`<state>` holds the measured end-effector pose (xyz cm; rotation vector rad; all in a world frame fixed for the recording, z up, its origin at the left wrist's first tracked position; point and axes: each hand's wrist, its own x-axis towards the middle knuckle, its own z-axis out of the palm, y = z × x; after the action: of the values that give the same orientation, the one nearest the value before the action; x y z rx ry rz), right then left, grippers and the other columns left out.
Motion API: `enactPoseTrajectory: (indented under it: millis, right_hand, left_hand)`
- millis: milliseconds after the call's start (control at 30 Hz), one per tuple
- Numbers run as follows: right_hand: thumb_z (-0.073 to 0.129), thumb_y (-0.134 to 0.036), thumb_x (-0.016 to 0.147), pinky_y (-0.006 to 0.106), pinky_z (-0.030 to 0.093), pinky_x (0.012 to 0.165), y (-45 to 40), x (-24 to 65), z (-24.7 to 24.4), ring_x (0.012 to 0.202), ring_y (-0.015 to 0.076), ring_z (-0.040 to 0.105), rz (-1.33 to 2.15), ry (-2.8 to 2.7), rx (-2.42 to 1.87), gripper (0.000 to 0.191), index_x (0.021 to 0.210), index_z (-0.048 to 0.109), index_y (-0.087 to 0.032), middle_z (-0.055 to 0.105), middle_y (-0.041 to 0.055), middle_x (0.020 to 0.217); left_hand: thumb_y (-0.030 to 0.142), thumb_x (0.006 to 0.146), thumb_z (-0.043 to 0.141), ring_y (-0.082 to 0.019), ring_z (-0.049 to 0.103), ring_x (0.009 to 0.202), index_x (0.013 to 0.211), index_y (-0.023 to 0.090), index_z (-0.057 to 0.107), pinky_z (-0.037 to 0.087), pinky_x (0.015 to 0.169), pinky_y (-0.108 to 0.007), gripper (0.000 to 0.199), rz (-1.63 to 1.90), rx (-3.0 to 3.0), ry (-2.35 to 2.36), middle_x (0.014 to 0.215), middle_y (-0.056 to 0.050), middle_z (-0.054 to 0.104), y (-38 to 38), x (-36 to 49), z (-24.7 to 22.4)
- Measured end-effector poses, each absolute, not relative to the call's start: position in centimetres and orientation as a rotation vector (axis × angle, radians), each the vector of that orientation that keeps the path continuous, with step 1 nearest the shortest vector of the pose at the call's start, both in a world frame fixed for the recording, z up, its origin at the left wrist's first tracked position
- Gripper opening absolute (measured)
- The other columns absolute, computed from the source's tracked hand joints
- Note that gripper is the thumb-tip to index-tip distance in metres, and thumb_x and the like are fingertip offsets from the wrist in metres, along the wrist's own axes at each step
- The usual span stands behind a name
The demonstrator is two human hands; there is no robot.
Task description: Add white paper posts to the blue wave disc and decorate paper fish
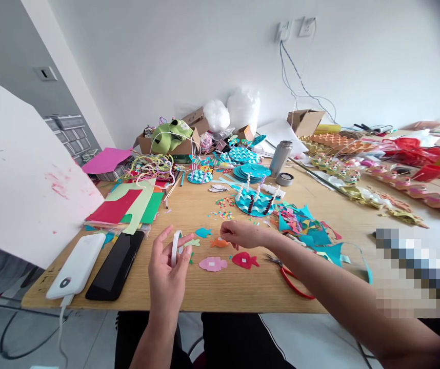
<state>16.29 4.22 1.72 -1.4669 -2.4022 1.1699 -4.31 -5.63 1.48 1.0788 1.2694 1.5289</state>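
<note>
My left hand (169, 261) is raised over the table's front edge, fingers curled around a white roll of tape (175, 248). Fingers bunched, my right hand (241, 234) reaches down at the orange paper fish (219, 243); whatever is at its fingertips is too small to make out. Nearest me lie a pink fish (213, 264) and a red fish (245, 260), each bearing a small white square. Behind them is a blue fish (203, 232). A light green fish (192, 243) lies partly behind my left hand. Red-handled scissors (295, 284) rest beneath my right forearm.
Left stand a white power bank (76, 266), a black phone (115, 266) and coloured paper (153, 206). Blue wavy discs with upright twisted sticks (257, 200), a metal bottle (281, 159) and its lid (284, 179) are farther back. Paper scraps (314, 236) lie right.
</note>
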Motion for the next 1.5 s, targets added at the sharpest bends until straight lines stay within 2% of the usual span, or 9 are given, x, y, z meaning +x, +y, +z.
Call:
enactPoseTrajectory:
  millis: [167,367,533,733,900,1000,1300,1500]
  right_hand:
    - [0.044,-0.017,0.084,0.019,0.043,0.051,5.5,15.9,1.9,0.056,0.0112,0.06,1.242,-2.571,-1.462,0.007,0.082,0.051,-0.017,0.061,-0.0001,0.065]
    - [0.045,-0.018,0.084,0.02,0.045,0.05,6.6,16.0,1.3,0.06,0.0114,0.062,1.355,-2.568,-1.53,0.006,0.083,0.051,-0.017,0.065,0.0038,0.081]
    - [0.046,-0.017,0.084,0.02,0.046,0.052,7.0,15.9,1.3,0.062,0.0115,0.061,1.355,-2.559,-1.559,0.005,0.083,0.052,-0.017,0.064,0.0024,0.075]
    - [0.046,-0.019,0.085,0.021,0.046,0.051,7.1,15.9,1.6,0.055,0.0105,0.057,1.414,-2.568,-1.611,0.01,0.078,0.052,-0.016,0.061,0.0011,0.068]
    - [0.047,-0.019,0.084,0.021,0.045,0.05,7.4,16.2,1.2,0.058,0.0107,0.059,1.436,-2.548,-1.563,0.008,0.078,0.052,-0.017,0.063,0.0008,0.073]
    - [0.048,-0.016,0.083,0.019,0.044,0.048,7.5,16.0,1.2,0.057,0.0094,0.058,1.464,-2.51,-1.476,0.006,0.077,0.051,-0.017,0.062,0.0002,0.074]
    - [0.044,-0.015,0.087,0.019,0.04,0.043,7.2,9.4,1.0,0.04,0.0067,0.05,1.668,-2.257,-1.425,0.017,0.071,0.049,-0.018,0.058,-0.006,0.054]
    - [0.045,-0.011,0.085,0.019,0.04,0.044,8.2,6.1,-0.1,0.038,0.0064,0.048,1.622,-2.366,-1.459,0.023,0.064,0.049,-0.017,0.057,-0.0058,0.049]
  left_hand:
    - [0.037,0.075,0.072,-0.018,0.067,0.086,0.127,0.021,0.046,0.051,0.07,-0.026,0.06,1.563,1.092,1.294,0.093,-0.009,0.072,-5.6,-4.7,1.4]
    - [0.036,0.076,0.072,-0.015,0.063,0.068,0.127,0.02,0.047,0.048,0.057,-0.023,0.059,1.592,1.112,1.327,0.093,-0.01,0.073,-5.5,-5.4,1.4]
    - [0.036,0.075,0.073,-0.015,0.064,0.07,0.127,0.022,0.048,0.045,0.055,-0.022,0.059,1.645,1.093,1.313,0.098,-0.01,0.073,-5.3,-6.3,0.9]
    - [0.035,0.074,0.073,-0.015,0.065,0.076,0.125,0.024,0.049,0.049,0.061,-0.022,0.057,1.666,1.062,1.337,0.096,-0.009,0.073,-5.1,-6.9,0.9]
    - [0.036,0.074,0.074,-0.016,0.066,0.08,0.125,0.024,0.05,0.049,0.061,-0.022,0.058,1.657,1.053,1.345,0.095,-0.009,0.073,-5.1,-6.9,1.0]
    - [0.036,0.072,0.075,-0.016,0.065,0.076,0.125,0.022,0.051,0.049,0.059,-0.022,0.059,1.684,1.044,1.367,0.095,-0.01,0.074,-5.1,-7.1,1.1]
    - [0.033,0.068,0.077,-0.008,0.055,0.057,0.121,0.02,0.053,0.045,0.053,-0.018,0.059,1.808,0.985,1.343,0.09,-0.008,0.074,-5.1,-8.0,1.7]
    - [0.033,0.072,0.075,-0.007,0.053,0.056,0.122,0.022,0.052,0.045,0.054,-0.018,0.056,1.806,1.005,1.359,0.091,-0.007,0.073,-5.8,-8.8,1.6]
